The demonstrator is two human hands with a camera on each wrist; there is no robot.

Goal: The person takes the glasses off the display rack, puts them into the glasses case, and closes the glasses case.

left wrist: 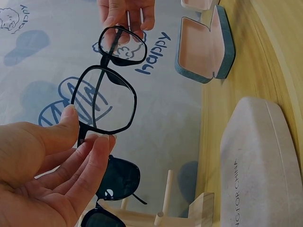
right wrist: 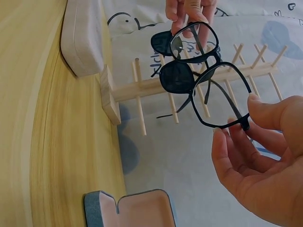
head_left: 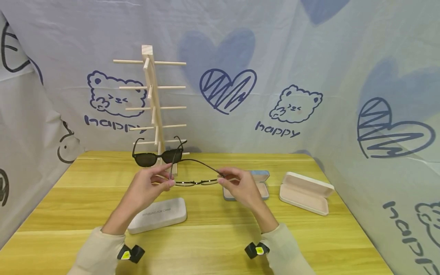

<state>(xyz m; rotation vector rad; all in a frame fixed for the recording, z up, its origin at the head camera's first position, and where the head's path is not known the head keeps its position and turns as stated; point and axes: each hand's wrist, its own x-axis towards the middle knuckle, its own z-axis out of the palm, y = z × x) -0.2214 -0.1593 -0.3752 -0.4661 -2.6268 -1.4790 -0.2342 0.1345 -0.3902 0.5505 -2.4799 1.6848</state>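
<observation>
Black-framed eyeglasses [head_left: 196, 183] with clear lenses are held up in the air between both hands, temples unfolded and pointing toward the stand. At one end of the frame, near the hinge, the left hand [head_left: 148, 187] pinches with thumb and fingers. The right hand [head_left: 242, 187] pinches the opposite end the same way. Behind them, dark sunglasses [head_left: 146, 159] hang on the lowest part of a wooden display stand [head_left: 154, 99] with several pegs. In the left wrist view, the clear lenses [left wrist: 106, 101] face the camera.
A closed white glasses case [head_left: 159, 214] lies below the left forearm. Behind the right hand stands an open blue case [head_left: 262, 190], partly hidden. An open white case [head_left: 304, 193] is farther right. A printed cloth [head_left: 227, 49] hangs behind the wooden table [head_left: 213, 244].
</observation>
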